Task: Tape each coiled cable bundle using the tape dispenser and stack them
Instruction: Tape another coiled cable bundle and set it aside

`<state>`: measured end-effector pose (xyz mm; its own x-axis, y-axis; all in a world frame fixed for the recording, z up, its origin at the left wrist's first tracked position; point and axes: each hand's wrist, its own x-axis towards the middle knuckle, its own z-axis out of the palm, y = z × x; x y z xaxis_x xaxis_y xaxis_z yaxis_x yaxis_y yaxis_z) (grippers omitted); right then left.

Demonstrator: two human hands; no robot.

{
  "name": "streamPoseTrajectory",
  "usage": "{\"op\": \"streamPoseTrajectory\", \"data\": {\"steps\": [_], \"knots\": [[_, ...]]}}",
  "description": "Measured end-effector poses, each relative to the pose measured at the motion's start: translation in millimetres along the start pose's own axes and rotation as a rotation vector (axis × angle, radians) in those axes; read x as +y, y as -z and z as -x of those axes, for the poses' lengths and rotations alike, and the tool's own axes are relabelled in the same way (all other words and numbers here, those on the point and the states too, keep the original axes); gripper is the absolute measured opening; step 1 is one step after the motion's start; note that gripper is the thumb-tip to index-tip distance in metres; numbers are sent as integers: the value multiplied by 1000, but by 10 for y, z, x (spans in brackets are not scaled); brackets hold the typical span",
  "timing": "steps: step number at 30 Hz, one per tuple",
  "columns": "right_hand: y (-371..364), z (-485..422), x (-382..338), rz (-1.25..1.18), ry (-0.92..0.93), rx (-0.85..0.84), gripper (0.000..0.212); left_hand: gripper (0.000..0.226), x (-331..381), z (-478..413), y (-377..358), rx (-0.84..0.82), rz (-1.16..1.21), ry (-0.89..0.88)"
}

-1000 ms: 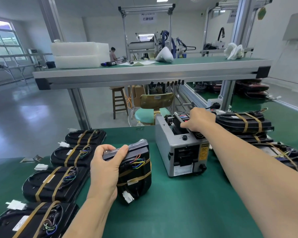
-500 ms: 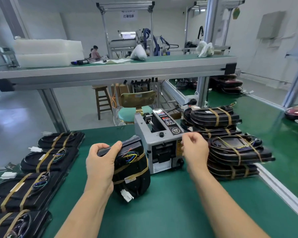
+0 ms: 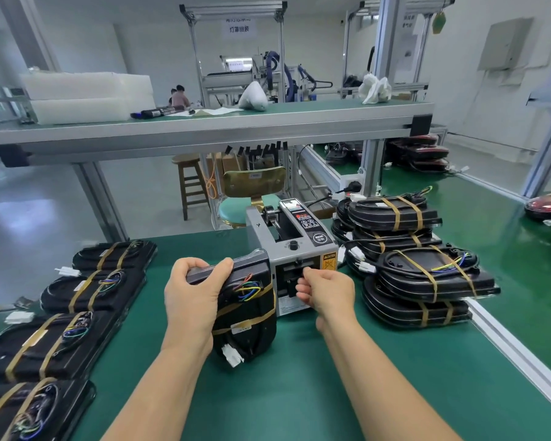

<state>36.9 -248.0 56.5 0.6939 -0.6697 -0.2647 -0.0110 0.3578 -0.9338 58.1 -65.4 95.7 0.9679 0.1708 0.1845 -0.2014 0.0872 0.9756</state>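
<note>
While left hand (image 3: 191, 300) grips upright bundle (image 3: 252, 316) | right hand (image 3: 328, 292) curled at tape dispenser (image 3: 312, 254), grip unclear | stack (image 3: 427, 281) right, row (image 3: 86, 291) left

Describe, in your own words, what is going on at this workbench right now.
A person works bare-handed at a green bench. The left grip holds a coiled cable bundle upright beside the tape dispenser. The right grip is at the dispenser's front outlet with its fingers curled; whether it has tape cannot be seen. Taped bundles lie in a row on the left and in a stack on the right.
</note>
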Motion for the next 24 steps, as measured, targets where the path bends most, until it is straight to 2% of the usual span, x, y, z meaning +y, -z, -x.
{"op": "streamPoseTrajectory", "data": {"steps": [8, 12, 17, 19, 21, 24], "knots": [[-75, 23, -26, 48, -3, 95, 9, 15, 66, 102, 41, -123, -195, -115], [-144, 46, -17, 114, 23, 171, 11, 11, 115, 148, 73, -118, -372, -208], [-156, 103, -1, 144, 49, 202, 11, 8, 184, 218, 120, -137, -460, -291], [-132, 192, -14, 63, 55, 164, 10, 10, 217, 221, 142, -129, -547, -353], [-125, 361, -39, -70, 51, 43, 17, 15, 236, 190, 195, -119, -626, -397], [-206, 691, -89, -173, 38, -187, 20, 22, 205, 93, 347, -132, -534, -256]]}}
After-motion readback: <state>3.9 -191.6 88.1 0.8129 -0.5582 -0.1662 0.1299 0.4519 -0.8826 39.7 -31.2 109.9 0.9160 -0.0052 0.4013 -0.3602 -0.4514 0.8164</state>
